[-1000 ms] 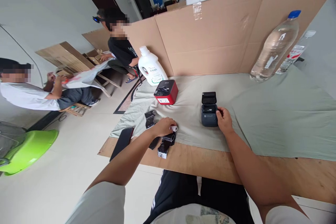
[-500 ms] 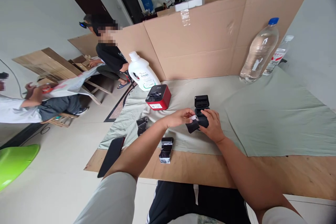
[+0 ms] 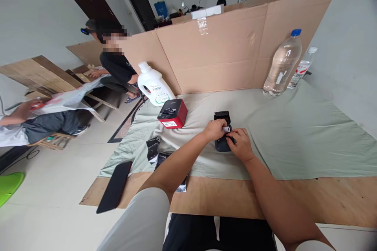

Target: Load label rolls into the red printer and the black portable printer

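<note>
A small white paper roll is pinched in the fingers of my left hand, just over a small dark printer-like device. The device lies on the cloth with its black lid flipped up at the far side. Close beside the roll, my right hand has its fingers bent together at the device's right side. What they grip, if anything, is hidden. Crumpled black wrapper strips lie to the left: one with a roll end showing, another partly behind my left forearm.
A red and black box-shaped device and a white jug stand at the back left. Two clear bottles, one large with a blue cap, stand by the cardboard screen. A black phone lies at the front-left edge. Two people sit farther left.
My left hand has brought the white roll over the device, and the black strip hanging from it is gone. Another black strip now lies by my left forearm. The view has shifted slightly.
</note>
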Available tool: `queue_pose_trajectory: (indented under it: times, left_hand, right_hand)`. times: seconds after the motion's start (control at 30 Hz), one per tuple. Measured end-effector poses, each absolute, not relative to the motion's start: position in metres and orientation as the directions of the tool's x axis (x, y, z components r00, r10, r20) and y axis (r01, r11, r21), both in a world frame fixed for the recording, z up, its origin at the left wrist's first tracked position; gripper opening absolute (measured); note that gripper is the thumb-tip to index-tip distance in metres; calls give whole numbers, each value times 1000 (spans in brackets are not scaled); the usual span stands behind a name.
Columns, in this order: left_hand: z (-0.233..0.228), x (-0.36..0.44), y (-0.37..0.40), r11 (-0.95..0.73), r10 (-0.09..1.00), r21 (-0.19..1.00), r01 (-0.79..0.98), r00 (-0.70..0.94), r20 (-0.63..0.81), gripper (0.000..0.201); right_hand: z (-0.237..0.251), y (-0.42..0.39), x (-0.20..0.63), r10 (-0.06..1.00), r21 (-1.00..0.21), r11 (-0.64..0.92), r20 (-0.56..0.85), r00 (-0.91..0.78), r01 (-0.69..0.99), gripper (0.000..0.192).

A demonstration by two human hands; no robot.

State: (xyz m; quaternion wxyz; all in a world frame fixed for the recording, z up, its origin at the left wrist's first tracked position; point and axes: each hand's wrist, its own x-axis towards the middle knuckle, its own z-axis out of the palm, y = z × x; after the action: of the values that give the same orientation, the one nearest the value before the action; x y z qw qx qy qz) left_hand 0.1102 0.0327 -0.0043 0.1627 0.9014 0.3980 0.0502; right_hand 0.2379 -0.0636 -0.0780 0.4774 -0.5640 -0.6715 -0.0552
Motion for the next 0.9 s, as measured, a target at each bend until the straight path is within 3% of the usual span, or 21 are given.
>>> queue_pose_trajectory:
  times: [0.17,0.33,0.6,0.77,0.9]
  left_hand:
    - [-11,108,31,-650,729,335,682,685,19,19]
    - [-23,105,26,-639,744,411,650,658,117,21]
    - [-29,107,22,-589,783,480,650,606,140,20]
    - [-44,101,21,-630,761,579,517,559,330,28]
    - [-45,100,19,-682,725,535,499,561,400,27]
  right_hand:
    - [-78,-63,237,704,-463,356,704,93,812,10]
    - [-80,-63,238,717,-488,364,690,96,793,13]
    - [-80,-64,236,734,-499,346,671,102,795,14]
    - [-82,-64,235,733,-494,358,675,89,792,16]
    - [-83,-64,234,725,-490,365,683,89,792,16]
